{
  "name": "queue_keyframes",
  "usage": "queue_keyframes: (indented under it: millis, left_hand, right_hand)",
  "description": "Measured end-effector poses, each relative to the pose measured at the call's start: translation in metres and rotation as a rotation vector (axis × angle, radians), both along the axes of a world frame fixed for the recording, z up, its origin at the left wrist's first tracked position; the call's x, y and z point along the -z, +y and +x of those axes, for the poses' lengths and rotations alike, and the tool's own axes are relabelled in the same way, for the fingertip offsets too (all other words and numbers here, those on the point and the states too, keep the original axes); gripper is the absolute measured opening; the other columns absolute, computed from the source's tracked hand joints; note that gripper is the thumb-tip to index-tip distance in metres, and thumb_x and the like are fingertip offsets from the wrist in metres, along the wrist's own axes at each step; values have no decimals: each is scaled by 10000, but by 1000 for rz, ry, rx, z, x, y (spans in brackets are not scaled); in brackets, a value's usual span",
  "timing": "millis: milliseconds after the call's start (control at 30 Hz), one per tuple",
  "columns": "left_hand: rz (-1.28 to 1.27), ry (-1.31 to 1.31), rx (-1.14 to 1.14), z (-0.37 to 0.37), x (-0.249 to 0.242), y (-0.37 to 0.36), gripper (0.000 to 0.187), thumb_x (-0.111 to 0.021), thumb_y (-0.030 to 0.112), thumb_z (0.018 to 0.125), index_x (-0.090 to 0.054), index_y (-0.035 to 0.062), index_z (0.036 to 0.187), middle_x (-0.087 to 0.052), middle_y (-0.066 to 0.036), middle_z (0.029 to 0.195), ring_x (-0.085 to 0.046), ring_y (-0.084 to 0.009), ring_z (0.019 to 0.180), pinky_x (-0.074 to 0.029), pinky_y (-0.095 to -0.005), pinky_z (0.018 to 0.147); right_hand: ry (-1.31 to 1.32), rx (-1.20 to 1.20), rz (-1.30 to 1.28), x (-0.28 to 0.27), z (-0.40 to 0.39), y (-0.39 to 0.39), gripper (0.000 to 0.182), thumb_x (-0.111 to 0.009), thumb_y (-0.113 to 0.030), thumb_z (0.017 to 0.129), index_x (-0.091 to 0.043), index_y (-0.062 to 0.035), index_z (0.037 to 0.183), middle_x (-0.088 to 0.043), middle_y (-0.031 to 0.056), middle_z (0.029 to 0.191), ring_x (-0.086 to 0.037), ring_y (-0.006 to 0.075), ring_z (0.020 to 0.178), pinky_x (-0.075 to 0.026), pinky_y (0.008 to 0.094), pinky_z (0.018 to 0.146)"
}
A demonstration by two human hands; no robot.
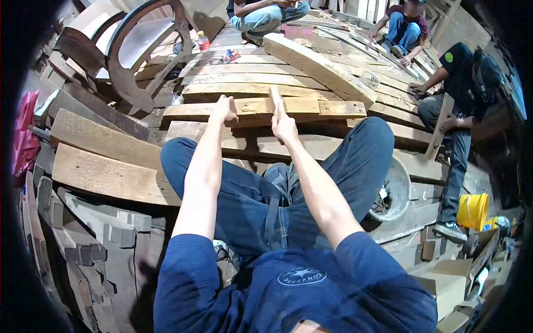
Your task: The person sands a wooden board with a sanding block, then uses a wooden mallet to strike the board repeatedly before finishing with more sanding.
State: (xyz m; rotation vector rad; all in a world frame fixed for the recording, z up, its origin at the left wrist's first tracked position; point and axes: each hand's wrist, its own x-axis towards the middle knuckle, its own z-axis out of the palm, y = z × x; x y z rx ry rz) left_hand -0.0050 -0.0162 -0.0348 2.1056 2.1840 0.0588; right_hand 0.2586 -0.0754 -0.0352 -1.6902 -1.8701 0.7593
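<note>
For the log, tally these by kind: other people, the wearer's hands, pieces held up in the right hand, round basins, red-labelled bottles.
Other people: 3
Wearer's hands: 2
Held piece: 1
Round basin: 1
Red-labelled bottle: 1
Total: 8

The central planks point(250, 77) are brightly lit, apparently from above, and the forearms point(202, 177) are nearly bleached by glare. Dark shadows are cast beneath the near beam point(302, 105) and beside the stacked offcuts point(119, 236). Outer boards point(105, 175) are curved by wide-angle distortion; the corners are lost in black vignetting, and peripheral detail is softened.
</note>
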Motion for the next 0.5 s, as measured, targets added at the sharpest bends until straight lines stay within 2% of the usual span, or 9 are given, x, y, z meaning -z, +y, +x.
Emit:
queue_keyframes:
  millis: [100, 167, 200, 233, 300, 333, 367, 433, 500]
  left_hand:
    - [92, -51, 33, -13, 19, 5, 940, -923, 406, 475, -556, 90, 1280, -561, -168, 1220, -568, -329, 1148, -517, -427, 950]
    - [93, -111, 32, -9, 12, -2, 925, -921, 371, 481, -560, 105, 1290, -568, -166, 1210, -575, -330, 1135, -518, -432, 941]
    - [101, -52, 48, -4, 5, -4, 911, -912, 306, 485, -567, 124, 1308, -575, -159, 1210, -579, -328, 1138, -516, -435, 942]
    - [109, -133, 7, -10, 20, 2, 922, -904, 279, 480, -568, 124, 1324, -573, -155, 1220, -585, -328, 1133, -511, -435, 957]
    - [204, -180, 53, -19, 34, 3, 939, -903, 303, 485, -564, 134, 1345, -567, -156, 1228, -590, -323, 1127, -512, -427, 963]
    - [166, -189, 38, -15, 22, -5, 955, -902, 308, 487, -554, 140, 1361, -565, -147, 1228, -589, -316, 1131, -512, -425, 966]
    - [130, -200, 22, -11, 13, -9, 971, -900, 313, 489, -543, 146, 1377, -564, -137, 1229, -589, -309, 1135, -511, -423, 970]
    - [139, -191, 35, -9, 8, -12, 980, -900, 313, 490, -538, 144, 1385, -562, -115, 1227, -587, -299, 1138, -511, -414, 971]
    - [136, -242, 30, -6, 0, -22, 992, -900, 315, 488, -531, 143, 1393, -562, -110, 1223, -584, -293, 1143, -510, -409, 973]
  right_hand:
    - [3, 22, -3, -11, -15, -7, 683, -517, -259, 933, -185, -291, 1529, -672, 305, 936, -665, 472, 914, -526, 535, 840]
    - [-120, -214, 26, 0, -29, -13, 692, -526, -265, 927, -186, -292, 1529, -677, 298, 916, -668, 471, 898, -527, 544, 839]
    - [-121, -313, -8, 4, -34, -15, 686, -538, -293, 919, -215, -322, 1524, -674, 297, 957, -668, 454, 931, -525, 544, 855]
    - [-123, -414, -33, 3, -38, -14, 681, -550, -322, 911, -243, -352, 1518, -671, 296, 997, -668, 437, 964, -522, 543, 871]
    - [-161, -383, -43, -20, -28, -17, 670, -556, -339, 909, -262, -399, 1509, -668, 283, 1043, -665, 418, 1002, -526, 524, 885]
    - [-180, -358, -34, -22, -26, -12, 665, -575, -340, 912, -293, -339, 1515, -668, 292, 1027, -667, 423, 968, -519, 529, 873]
    - [-158, -255, -40, -32, -26, -12, 675, -558, -330, 921, -258, -338, 1526, -663, 290, 1061, -657, 435, 997, -515, 530, 890]
    - [-70, -7, -46, -31, -29, -4, 682, -531, -312, 930, -218, -323, 1536, -667, 298, 1030, -661, 447, 975, -519, 529, 886]
    - [-84, -70, -32, -26, -35, -6, 686, -514, -283, 926, -200, -293, 1536, -680, 291, 968, -673, 453, 918, -532, 535, 847]
